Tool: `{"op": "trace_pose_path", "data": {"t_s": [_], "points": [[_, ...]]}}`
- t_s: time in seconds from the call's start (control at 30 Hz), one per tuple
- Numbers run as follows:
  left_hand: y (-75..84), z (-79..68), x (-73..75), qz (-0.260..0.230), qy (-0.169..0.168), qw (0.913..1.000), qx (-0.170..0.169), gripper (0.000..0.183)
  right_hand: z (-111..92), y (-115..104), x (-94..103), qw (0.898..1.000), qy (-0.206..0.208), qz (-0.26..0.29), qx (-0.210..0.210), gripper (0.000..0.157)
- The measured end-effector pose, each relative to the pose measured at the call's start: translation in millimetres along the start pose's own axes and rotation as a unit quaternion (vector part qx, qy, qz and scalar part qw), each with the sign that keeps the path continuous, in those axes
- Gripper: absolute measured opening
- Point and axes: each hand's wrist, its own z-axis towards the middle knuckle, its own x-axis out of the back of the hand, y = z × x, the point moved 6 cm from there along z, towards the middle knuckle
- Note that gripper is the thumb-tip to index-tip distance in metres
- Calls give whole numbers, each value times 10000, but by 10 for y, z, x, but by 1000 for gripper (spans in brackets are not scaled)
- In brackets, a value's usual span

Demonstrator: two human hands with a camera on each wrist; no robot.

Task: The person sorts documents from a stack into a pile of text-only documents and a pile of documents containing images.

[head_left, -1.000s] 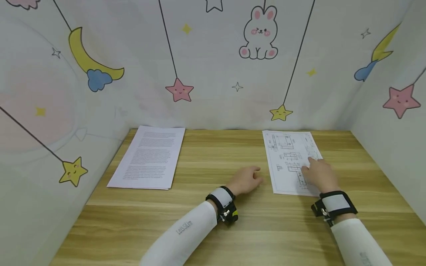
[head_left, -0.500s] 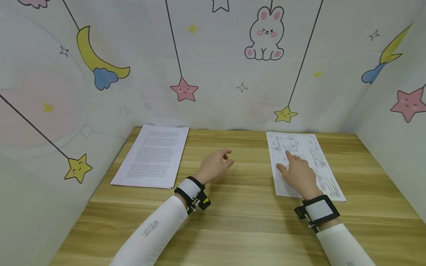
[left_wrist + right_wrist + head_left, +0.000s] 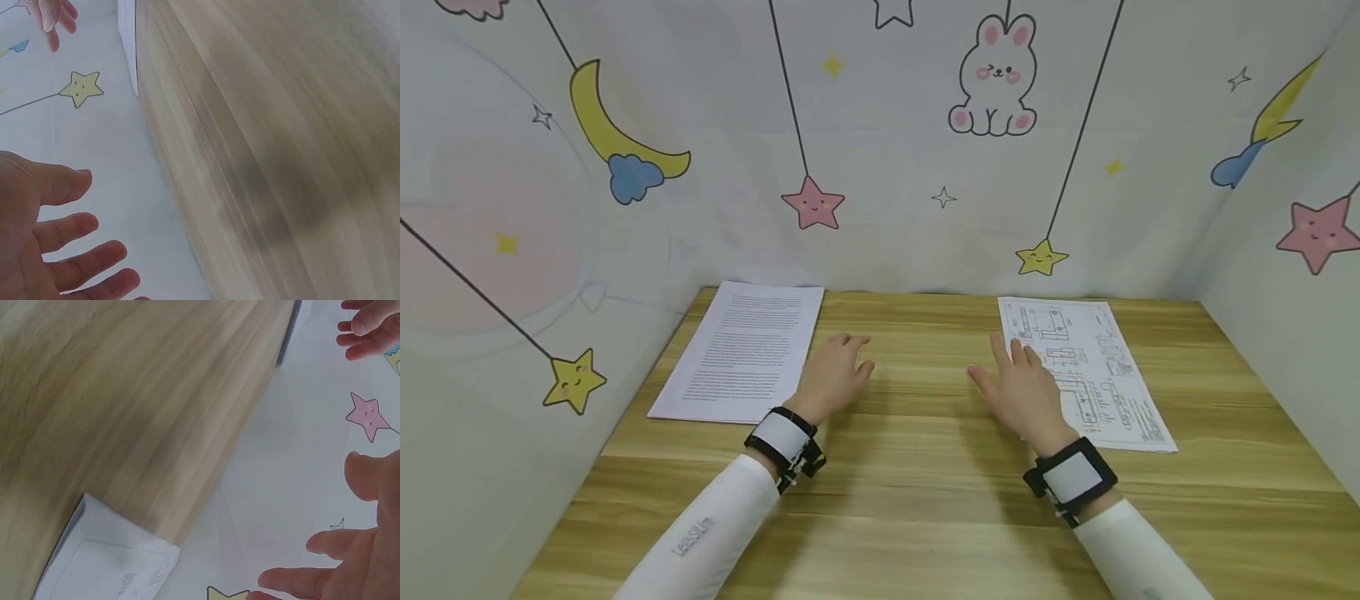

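My left hand (image 3: pixel 833 377) is held over the table beside the right edge of a stack of printed text pages (image 3: pixel 737 358). Its fingers are spread and hold nothing, as the left wrist view also shows with the hand (image 3: pixel 37 231) against the wall. Over the left edge of a sheet with technical drawings (image 3: pixel 1112 375) hovers my right hand (image 3: pixel 1022 392), fingers extended and empty. In the right wrist view this drawing sheet (image 3: pixel 112 556) lies at the lower left, away from the fingers (image 3: pixel 300 581).
The wood-grain table (image 3: pixel 910 517) ends at a cloth wall (image 3: pixel 880 250) printed with stars, a moon and a rabbit. Side walls stand to the left and right. Each forearm wears a white sleeve (image 3: pixel 700 533) and a strapped wrist camera (image 3: pixel 1071 479).
My left hand has moved left from mid-table to the text pages. The right hand has moved left off the middle of the drawing sheet, its fingers spreading. Both papers stay in place.
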Motion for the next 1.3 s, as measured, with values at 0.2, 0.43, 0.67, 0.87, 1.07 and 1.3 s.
{"op": "trace_pose_path", "data": {"t_s": [0.2,0.43,0.67,0.87,1.07,1.3], "points": [[-337,-61,162,225,-14,9996,186,48,27,-211,-84,9998,4,170,80,73],[-762,-141,327,272,-149,9982,522,50,40,-457,-137,9992,77,220,339,71],[-1167,-273,370,374,-370,9940,959,53,53,-630,-248,9986,-155,-20,515,72],[-1488,-363,348,518,-570,9901,1175,55,59,-836,-350,9964,-448,102,716,70],[-1766,-428,270,384,-929,9848,1417,61,65,-1014,-478,9945,-658,91,812,69],[-1900,-442,121,222,-1466,9763,1574,71,59,-1133,-604,9921,-877,-4,902,68]]}}
